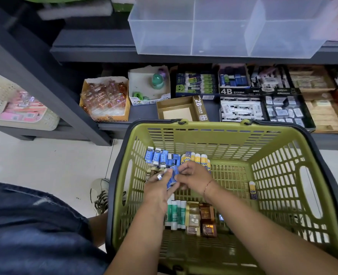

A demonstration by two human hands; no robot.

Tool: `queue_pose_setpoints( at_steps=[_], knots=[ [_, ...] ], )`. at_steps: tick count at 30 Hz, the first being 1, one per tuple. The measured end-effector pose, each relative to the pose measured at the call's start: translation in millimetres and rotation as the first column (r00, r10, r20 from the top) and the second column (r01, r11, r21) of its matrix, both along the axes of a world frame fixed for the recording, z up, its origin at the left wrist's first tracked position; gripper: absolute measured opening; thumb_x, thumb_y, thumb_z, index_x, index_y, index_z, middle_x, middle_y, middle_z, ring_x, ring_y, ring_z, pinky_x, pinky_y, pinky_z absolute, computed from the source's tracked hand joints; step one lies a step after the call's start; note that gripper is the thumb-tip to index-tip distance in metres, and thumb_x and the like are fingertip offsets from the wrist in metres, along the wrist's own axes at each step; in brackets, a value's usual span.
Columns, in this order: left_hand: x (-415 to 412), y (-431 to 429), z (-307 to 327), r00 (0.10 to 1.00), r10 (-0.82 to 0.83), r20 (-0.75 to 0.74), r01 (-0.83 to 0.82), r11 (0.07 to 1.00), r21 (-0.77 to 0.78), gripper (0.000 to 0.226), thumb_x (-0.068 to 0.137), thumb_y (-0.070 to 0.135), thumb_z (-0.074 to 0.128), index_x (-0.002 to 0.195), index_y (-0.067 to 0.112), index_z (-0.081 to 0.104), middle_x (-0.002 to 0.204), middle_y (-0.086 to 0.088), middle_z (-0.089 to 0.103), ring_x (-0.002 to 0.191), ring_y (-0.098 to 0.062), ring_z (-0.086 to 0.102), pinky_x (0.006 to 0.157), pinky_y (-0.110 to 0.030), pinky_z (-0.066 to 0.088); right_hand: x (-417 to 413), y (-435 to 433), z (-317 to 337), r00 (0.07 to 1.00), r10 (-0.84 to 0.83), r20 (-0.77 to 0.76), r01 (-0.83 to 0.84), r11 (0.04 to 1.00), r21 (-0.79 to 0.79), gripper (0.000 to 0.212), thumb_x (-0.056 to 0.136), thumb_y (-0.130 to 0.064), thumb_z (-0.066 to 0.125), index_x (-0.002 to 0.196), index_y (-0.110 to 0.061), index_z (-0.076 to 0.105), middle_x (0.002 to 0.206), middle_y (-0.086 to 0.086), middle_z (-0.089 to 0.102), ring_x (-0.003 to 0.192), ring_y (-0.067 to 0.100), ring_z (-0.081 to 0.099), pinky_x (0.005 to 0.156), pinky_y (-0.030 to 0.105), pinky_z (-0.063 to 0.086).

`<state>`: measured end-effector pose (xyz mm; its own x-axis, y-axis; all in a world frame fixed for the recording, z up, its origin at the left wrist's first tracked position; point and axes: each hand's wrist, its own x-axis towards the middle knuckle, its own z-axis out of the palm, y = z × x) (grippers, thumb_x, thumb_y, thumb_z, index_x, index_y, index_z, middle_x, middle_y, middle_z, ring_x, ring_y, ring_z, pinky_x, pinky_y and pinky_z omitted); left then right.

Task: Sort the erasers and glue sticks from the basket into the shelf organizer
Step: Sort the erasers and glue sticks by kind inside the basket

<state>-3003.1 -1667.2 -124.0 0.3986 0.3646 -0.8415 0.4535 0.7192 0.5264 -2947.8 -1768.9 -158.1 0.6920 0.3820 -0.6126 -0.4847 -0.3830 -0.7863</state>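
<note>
An olive-green basket stands on the floor below me. Inside it, both hands meet over a stack of blue-wrapped erasers: my left hand grips the stack from the left, and my right hand pinches it from the right. More blue erasers and yellow-capped glue sticks line the far wall. Green and white glue sticks and brown erasers lie near my wrists. One glue stick lies apart at the right. A translucent shelf organizer with empty compartments sits on the upper shelf.
The lower shelf holds cardboard display boxes: an empty 2B box, 4B eraser trays, green glue sticks and wrapped toys. A cream basket stands at the left. My knee and a shoe are beside the green basket.
</note>
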Motion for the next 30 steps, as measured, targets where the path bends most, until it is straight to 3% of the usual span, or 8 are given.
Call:
queue_pose_setpoints(
  at_steps=[5,8,10,14,17,22,26,30],
  knots=[
    [8.2,15.3,6.9,0.981,0.191,-0.026,-0.190,0.981,0.044,0.018,0.091,0.002,0.062,0.108,0.003,0.056,0.119,-0.015,0.058,0.101,-0.028,0.064,0.068,-0.031,0.058,12.8,38.0,-0.4,0.984,-0.163,-0.078,0.165,0.986,0.018,0.010,0.086,0.003,0.061,0.089,-0.005,0.056,0.071,0.010,0.061,0.044,0.012,0.059,0.053,0.023,0.055],
    [11.2,19.9,9.9,0.971,0.237,-0.034,-0.235,0.971,0.050,0.031,0.092,-0.007,0.055,0.121,0.003,0.050,0.118,-0.015,0.056,0.095,-0.026,0.061,0.086,-0.030,0.051,24.6,56.5,-1.6,0.957,-0.261,-0.122,0.261,0.965,-0.018,0.006,0.087,0.002,0.059,0.088,-0.004,0.057,0.064,0.011,0.060,0.043,0.013,0.059,0.054,0.022,0.054],
    [12.7,18.8,11.3,0.966,0.253,-0.047,-0.251,0.966,0.056,0.037,0.092,-0.009,0.054,0.125,0.006,0.047,0.113,-0.015,0.055,0.100,-0.029,0.062,0.082,-0.030,0.052,30.8,65.1,-7.2,0.942,-0.306,-0.139,0.300,0.952,-0.065,0.009,0.087,0.001,0.060,0.081,-0.005,0.057,0.063,0.012,0.060,0.047,0.015,0.060,0.055,0.024,0.056],
    [13.2,16.8,10.6,0.955,0.293,-0.055,-0.291,0.956,0.040,0.028,0.092,-0.006,0.057,0.113,0.009,0.045,0.110,-0.013,0.057,0.107,-0.031,0.063,0.065,-0.026,0.049,37.7,69.3,-19.6,0.973,-0.226,-0.045,0.209,0.949,-0.235,0.026,0.079,-0.004,0.065,0.058,-0.018,0.057,0.062,0.008,0.062,0.074,0.030,0.069,0.079,0.044,0.058],
    [14.9,15.2,11.5,0.957,0.289,-0.040,-0.287,0.957,0.038,0.036,0.092,-0.004,0.058,0.124,0.007,0.046,0.115,-0.012,0.057,0.097,-0.024,0.063,0.077,-0.031,0.048,38.1,65.4,-23.4,0.990,-0.143,0.001,0.138,0.954,-0.268,0.024,0.078,-0.008,0.070,0.060,-0.020,0.059,0.069,0.007,0.065,0.081,0.029,0.069,0.083,0.044,0.057],
    [17.8,13.8,13.9,0.950,0.312,-0.020,-0.312,0.949,-0.033,0.016,0.093,-0.008,0.053,0.088,0.007,0.052,0.120,-0.016,0.055,0.101,-0.026,0.062,0.097,-0.032,0.048,33.0,56.1,-21.1,0.991,-0.101,0.083,0.117,0.969,-0.217,0.021,0.084,-0.010,0.063,0.068,-0.023,0.061,0.069,0.003,0.064,0.072,0.026,0.065,0.076,0.043,0.058],
    [18.2,14.7,10.4,0.956,0.291,0.016,-0.291,0.957,-0.018,0.047,0.088,-0.010,0.060,0.132,-0.001,0.047,0.134,-0.020,0.052,0.085,-0.023,0.065,0.088,-0.028,0.051,29.5,45.5,0.4,0.988,-0.129,0.089,0.136,0.987,-0.081,0.019,0.091,-0.013,0.057,0.074,-0.017,0.061,0.062,0.002,0.059,0.051,0.011,0.053,0.045,0.016,0.044],
    [18.6,13.2,6.9,0.967,0.254,0.019,-0.254,0.967,-0.001,0.054,0.084,-0.005,0.067,0.134,0.003,0.047,0.136,-0.019,0.053,0.077,-0.017,0.065,0.082,-0.024,0.050,22.7,39.4,19.6,0.999,-0.008,0.037,0.007,1.000,0.030,0.008,0.088,-0.018,0.067,0.085,-0.010,0.069,0.047,-0.013,0.055,0.041,-0.004,0.048,0.041,0.007,0.034]
  ],
)
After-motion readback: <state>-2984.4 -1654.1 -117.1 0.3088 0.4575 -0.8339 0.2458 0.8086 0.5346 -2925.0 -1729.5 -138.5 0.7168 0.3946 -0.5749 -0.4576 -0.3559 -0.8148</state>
